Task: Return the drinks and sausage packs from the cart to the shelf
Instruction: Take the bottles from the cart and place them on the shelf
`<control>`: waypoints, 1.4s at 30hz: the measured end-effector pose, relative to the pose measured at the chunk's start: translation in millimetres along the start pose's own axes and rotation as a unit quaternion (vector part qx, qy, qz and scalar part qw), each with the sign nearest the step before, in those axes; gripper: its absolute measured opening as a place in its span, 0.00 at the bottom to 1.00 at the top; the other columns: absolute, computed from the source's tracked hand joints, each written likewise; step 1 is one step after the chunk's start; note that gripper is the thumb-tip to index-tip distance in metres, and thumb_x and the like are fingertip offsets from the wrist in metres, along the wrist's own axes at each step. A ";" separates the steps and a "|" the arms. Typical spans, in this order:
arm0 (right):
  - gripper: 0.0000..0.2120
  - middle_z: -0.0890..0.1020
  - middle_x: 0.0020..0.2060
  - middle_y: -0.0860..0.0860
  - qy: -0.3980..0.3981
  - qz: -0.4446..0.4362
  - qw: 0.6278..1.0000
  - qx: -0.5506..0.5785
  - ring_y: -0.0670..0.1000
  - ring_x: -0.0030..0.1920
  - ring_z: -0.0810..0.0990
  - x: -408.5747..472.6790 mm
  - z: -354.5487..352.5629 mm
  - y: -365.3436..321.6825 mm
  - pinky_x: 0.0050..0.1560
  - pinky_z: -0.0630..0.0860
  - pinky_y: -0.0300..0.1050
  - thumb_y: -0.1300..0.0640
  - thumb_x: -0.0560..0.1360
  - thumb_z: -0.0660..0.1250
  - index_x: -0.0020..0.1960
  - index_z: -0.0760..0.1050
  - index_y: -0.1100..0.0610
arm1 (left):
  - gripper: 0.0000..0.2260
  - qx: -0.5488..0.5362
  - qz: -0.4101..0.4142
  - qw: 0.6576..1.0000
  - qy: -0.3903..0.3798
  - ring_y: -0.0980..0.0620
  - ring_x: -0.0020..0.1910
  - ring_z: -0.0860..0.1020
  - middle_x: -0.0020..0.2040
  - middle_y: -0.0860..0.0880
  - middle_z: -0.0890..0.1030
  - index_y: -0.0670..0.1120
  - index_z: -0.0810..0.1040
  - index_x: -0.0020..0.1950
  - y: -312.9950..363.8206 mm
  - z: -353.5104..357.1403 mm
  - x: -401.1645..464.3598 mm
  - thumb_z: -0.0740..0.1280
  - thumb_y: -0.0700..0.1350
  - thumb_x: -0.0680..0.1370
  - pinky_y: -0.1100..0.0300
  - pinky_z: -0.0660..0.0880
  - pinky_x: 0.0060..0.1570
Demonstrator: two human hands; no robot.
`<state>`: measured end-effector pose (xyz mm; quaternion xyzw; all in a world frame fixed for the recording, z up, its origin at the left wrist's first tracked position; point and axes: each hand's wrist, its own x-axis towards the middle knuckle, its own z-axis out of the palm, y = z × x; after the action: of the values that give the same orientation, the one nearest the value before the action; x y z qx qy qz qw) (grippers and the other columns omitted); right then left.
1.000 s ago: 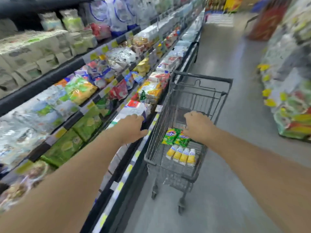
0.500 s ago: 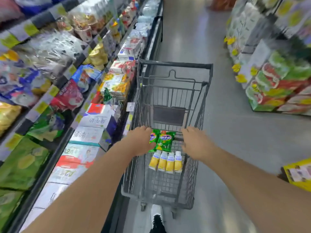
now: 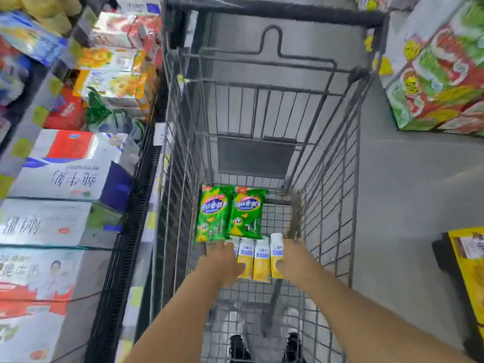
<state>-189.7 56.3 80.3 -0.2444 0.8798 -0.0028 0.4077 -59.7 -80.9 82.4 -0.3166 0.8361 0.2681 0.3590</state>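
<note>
A grey wire cart (image 3: 330, 200) stands in front of me, beside the shelf (image 3: 130, 231) on the left. On its floor lie two green sausage packs (image 3: 211, 213) (image 3: 246, 213) side by side. Just nearer to me lies a row of several yellow-and-white drink bottles (image 3: 258, 260). Both my arms reach down into the cart. My left hand (image 3: 221, 262) lies over the left end of the bottle row with fingers stretched forward. My right hand (image 3: 293, 258) touches the rightmost bottle, thumb against its side; its fingertips are blurred.
The shelf on the left holds white milk cartons (image 3: 61, 167) and coloured boxes (image 3: 112, 82). Stacked red-and-green boxes (image 3: 440, 74) stand on the right of the grey aisle floor, with a yellow box (image 3: 468, 263) nearer. My shoes (image 3: 238, 347) show under the cart.
The view tilted down into the cart. Both hands left the near rim of the cart and reached down to the row of drink bottles.
</note>
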 end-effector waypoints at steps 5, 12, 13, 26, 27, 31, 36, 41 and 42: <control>0.21 0.73 0.64 0.63 0.005 0.051 0.999 -0.001 0.62 0.62 0.75 53.4 43.5 14.8 0.59 0.74 0.49 0.58 0.76 0.62 0.67 0.68 0.65 | 0.24 0.009 -0.037 0.999 0.007 0.41 0.68 0.69 0.70 0.42 0.69 0.43 0.67 0.70 -13.8 45.7 61.0 0.62 0.56 0.79 0.46 0.71 0.62; 0.26 0.74 0.64 0.60 0.016 0.096 0.995 0.008 0.62 0.62 0.76 101.5 87.0 25.7 0.57 0.75 0.54 0.60 0.78 0.63 0.72 0.59 0.65 | 0.21 0.034 -0.069 0.997 0.028 0.41 0.69 0.68 0.71 0.40 0.67 0.39 0.61 0.74 -19.0 73.5 112.2 0.55 0.41 0.81 0.47 0.71 0.62; 0.27 0.75 0.63 0.60 0.021 0.106 0.994 0.012 0.62 0.61 0.78 105.4 90.6 25.7 0.56 0.76 0.54 0.61 0.77 0.64 0.72 0.58 0.65 | 0.21 0.024 -0.074 0.996 0.036 0.41 0.69 0.69 0.70 0.40 0.67 0.39 0.60 0.73 -17.1 75.7 115.4 0.55 0.41 0.81 0.47 0.71 0.61; 0.36 0.70 0.64 0.62 0.003 0.150 0.988 0.043 0.64 0.62 0.75 106.8 100.7 26.7 0.58 0.75 0.56 0.59 0.72 0.73 0.72 0.56 0.64 | 0.29 -0.091 -0.181 0.979 -0.001 0.45 0.52 0.79 0.53 0.46 0.76 0.41 0.67 0.61 -20.5 86.0 97.1 0.74 0.56 0.70 0.54 0.75 0.43; 0.37 0.69 0.64 0.62 0.000 0.153 0.987 0.048 0.64 0.62 0.75 99.7 95.9 24.6 0.58 0.75 0.55 0.58 0.70 0.75 0.70 0.58 0.64 | 0.28 -0.102 -0.192 0.976 -0.009 0.46 0.48 0.79 0.49 0.48 0.77 0.42 0.69 0.59 -22.2 84.1 87.5 0.75 0.56 0.69 0.55 0.76 0.42; 0.40 0.70 0.63 0.60 -0.031 0.131 0.987 0.086 0.60 0.61 0.75 61.4 57.5 9.8 0.55 0.76 0.49 0.57 0.64 0.80 0.68 0.62 0.65 | 0.21 -0.162 -0.188 0.968 -0.021 0.50 0.41 0.79 0.43 0.50 0.78 0.45 0.74 0.52 -25.1 62.2 45.3 0.74 0.56 0.68 0.57 0.77 0.37; 0.24 0.82 0.44 0.54 -0.034 0.028 0.993 0.110 0.52 0.39 0.81 -14.0 -33.3 -27.9 0.33 0.77 0.41 0.54 0.57 0.76 0.50 0.78 0.60 | 0.17 -0.298 -0.141 0.944 0.015 0.54 0.34 0.78 0.39 0.51 0.80 0.48 0.78 0.45 -18.0 -12.7 -32.1 0.75 0.55 0.62 0.62 0.74 0.29; 0.25 0.76 0.44 0.51 0.051 -0.089 0.991 0.084 0.56 0.50 0.78 -114.5 -128.9 -90.0 0.42 0.72 0.43 0.54 0.66 0.77 0.55 0.68 0.59 | 0.27 -0.343 -0.083 0.927 0.126 0.52 0.38 0.81 0.40 0.51 0.83 0.47 0.81 0.48 -17.8 -98.0 -133.3 0.72 0.59 0.54 0.60 0.77 0.34; 0.24 0.74 0.41 0.49 0.064 -0.114 0.989 0.074 0.55 0.48 0.78 -135.4 -142.8 -102.1 0.43 0.73 0.44 0.54 0.66 0.76 0.53 0.66 0.58 | 0.27 -0.356 -0.075 0.919 0.151 0.52 0.39 0.82 0.40 0.51 0.83 0.47 0.81 0.48 -20.7 -110.2 -154.6 0.72 0.59 0.53 0.58 0.80 0.37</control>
<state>-174.4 -2.8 293.4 -0.3120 0.8677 -0.1303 0.3643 -8.5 -116.8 262.8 -0.5220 0.7034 0.4694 0.1115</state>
